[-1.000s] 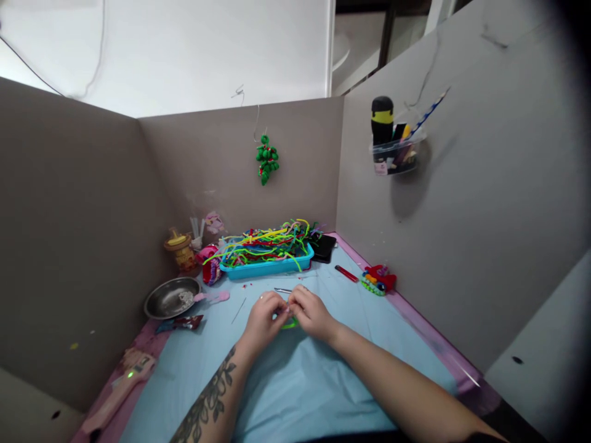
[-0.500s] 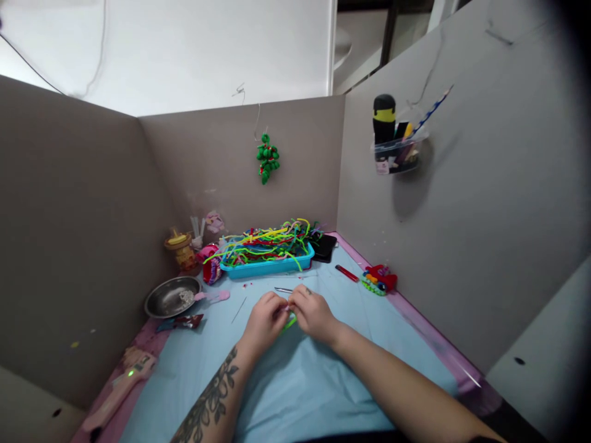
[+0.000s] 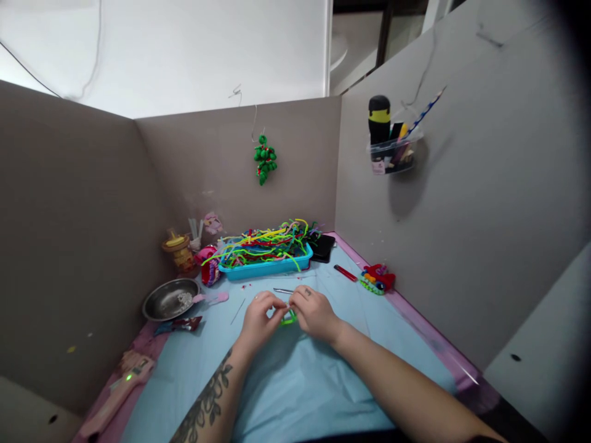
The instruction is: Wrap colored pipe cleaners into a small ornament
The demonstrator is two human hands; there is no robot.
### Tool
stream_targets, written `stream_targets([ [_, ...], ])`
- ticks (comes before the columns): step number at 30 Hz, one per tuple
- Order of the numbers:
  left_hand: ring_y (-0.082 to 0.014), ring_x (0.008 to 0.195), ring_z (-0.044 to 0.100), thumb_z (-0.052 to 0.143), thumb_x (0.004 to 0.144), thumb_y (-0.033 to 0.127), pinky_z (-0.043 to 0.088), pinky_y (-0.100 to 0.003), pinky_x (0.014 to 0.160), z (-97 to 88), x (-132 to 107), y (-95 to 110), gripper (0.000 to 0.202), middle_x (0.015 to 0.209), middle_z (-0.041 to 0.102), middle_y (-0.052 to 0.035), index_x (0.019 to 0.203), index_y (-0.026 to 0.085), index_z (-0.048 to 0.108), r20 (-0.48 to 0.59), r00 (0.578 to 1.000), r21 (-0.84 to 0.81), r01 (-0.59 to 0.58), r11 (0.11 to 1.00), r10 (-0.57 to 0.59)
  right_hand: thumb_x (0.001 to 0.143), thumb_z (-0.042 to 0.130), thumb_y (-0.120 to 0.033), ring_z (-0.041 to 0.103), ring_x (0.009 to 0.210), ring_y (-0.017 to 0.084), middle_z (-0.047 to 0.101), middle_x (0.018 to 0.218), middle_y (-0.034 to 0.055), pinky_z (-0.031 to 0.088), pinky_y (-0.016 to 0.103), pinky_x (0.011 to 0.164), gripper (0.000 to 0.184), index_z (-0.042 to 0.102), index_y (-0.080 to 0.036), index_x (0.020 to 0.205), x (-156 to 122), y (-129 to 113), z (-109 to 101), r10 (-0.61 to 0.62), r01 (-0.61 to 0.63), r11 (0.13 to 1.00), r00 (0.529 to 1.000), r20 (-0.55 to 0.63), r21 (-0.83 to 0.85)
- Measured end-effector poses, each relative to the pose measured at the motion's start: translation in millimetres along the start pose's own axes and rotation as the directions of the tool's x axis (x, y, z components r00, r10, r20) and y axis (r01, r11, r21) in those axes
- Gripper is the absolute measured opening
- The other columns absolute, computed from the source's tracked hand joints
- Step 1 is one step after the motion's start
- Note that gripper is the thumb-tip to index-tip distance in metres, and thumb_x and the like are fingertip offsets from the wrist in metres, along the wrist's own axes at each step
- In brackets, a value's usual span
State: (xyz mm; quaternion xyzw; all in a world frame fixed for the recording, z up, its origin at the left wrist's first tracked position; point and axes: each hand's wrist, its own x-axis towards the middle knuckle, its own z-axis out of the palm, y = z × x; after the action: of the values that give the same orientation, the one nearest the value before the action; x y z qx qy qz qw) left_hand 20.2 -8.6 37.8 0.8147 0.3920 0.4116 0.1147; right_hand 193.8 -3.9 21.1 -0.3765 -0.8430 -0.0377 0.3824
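Observation:
Over the middle of the blue-covered table, both hands meet at a bright green pipe cleaner (image 3: 289,319), bent into a small loop. My left hand (image 3: 259,317) pinches it from the left, thumb and forefinger together. From the other side my right hand (image 3: 316,314) grips it with bent fingers; its fingertips partly hide the piece. Just behind the right hand lies a slim metal tool (image 3: 282,290), perhaps tweezers, partly covered. A thin dark rod (image 3: 237,311) rests left of the left hand.
A blue tray (image 3: 265,269) heaped with pipe cleaners stands at the back. Leftward are a metal bowl (image 3: 159,301) and a pink glue gun (image 3: 120,394). To the right lie a red cutter (image 3: 345,273) and a red fuzzy figure (image 3: 381,277). Grey partitions (image 3: 295,166) enclose the table.
My left hand has shifted slightly left and its thumb and forefinger have spread into a rounder pinch. More of the green loop shows between the hands. The view has shifted slightly.

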Motion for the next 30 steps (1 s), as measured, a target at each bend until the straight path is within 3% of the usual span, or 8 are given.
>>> stream_targets([
  [5,-0.0184,0.075,0.051,0.050,0.083,0.022,0.038,-0.031,0.069,-0.4,-4.1,1.3,0.014,0.076,0.062,-0.0053,0.079,0.020,0.064,0.006,0.984,0.299,-0.169,0.939,0.176,0.085,0.042,-0.015,0.049,0.072,0.015,0.052,0.078,0.0029,0.038,0.026,0.063,0.011,0.050,-0.019,0.080,2.5,-2.8,0.9,0.121,-0.132,0.979,0.989,0.083,0.152],
  [7,-0.0188,0.078,0.052,0.050,0.083,0.022,0.038,-0.032,0.071,-0.4,-3.7,2.2,0.013,0.078,0.062,-0.0055,0.079,0.020,0.063,-0.014,0.989,0.271,-0.141,0.952,0.150,0.086,0.041,-0.016,0.050,0.072,0.015,0.051,0.078,0.0021,0.039,0.025,0.064,0.011,0.049,-0.019,0.079,3.4,-2.3,0.1,0.132,-0.149,0.963,0.987,0.087,0.224],
  [12,-0.0177,0.083,0.055,0.052,0.082,0.025,0.042,-0.031,0.077,0.7,-1.1,-1.1,0.010,0.082,0.062,-0.0044,0.079,0.019,0.059,-0.034,0.998,-0.033,0.053,0.998,-0.054,0.082,0.049,-0.015,0.052,0.079,0.016,0.053,0.083,0.0032,0.042,0.026,0.070,0.008,0.052,-0.019,0.087,2.6,2.4,-2.5,0.052,-0.070,0.953,0.996,0.067,0.295],
  [20,-0.0159,0.074,0.056,0.053,0.079,0.029,0.043,-0.026,0.070,3.1,1.0,-7.4,0.015,0.074,0.061,-0.0023,0.075,0.016,0.058,0.095,0.962,-0.229,0.272,0.935,-0.256,0.087,0.043,-0.018,0.052,0.072,0.014,0.055,0.081,0.0040,0.039,0.023,0.063,0.019,0.060,-0.022,0.095,-2.0,10.3,0.7,-0.142,0.142,0.989,0.990,-0.008,0.042],
  [26,-0.0154,0.072,0.056,0.053,0.079,0.029,0.043,-0.027,0.070,4.1,-0.1,-8.0,0.016,0.073,0.061,-0.0019,0.074,0.016,0.059,0.088,0.967,-0.203,0.251,0.946,-0.238,0.088,0.044,-0.023,0.051,0.069,0.013,0.055,0.079,0.0038,0.038,0.023,0.062,0.018,0.062,-0.022,0.089,-2.4,9.6,1.5,-0.153,0.152,0.988,0.987,-0.039,-0.019],
  [30,-0.0171,0.076,0.056,0.052,0.082,0.029,0.042,-0.029,0.071,3.1,-2.6,-6.7,0.014,0.076,0.064,-0.0026,0.079,0.019,0.062,-0.018,0.994,-0.014,0.104,0.994,-0.104,0.088,0.045,-0.026,0.053,0.069,0.013,0.057,0.076,0.0032,0.039,0.023,0.064,0.017,0.061,-0.020,0.086,-0.2,2.8,1.7,0.019,-0.014,0.990,0.999,-0.032,0.143],
])
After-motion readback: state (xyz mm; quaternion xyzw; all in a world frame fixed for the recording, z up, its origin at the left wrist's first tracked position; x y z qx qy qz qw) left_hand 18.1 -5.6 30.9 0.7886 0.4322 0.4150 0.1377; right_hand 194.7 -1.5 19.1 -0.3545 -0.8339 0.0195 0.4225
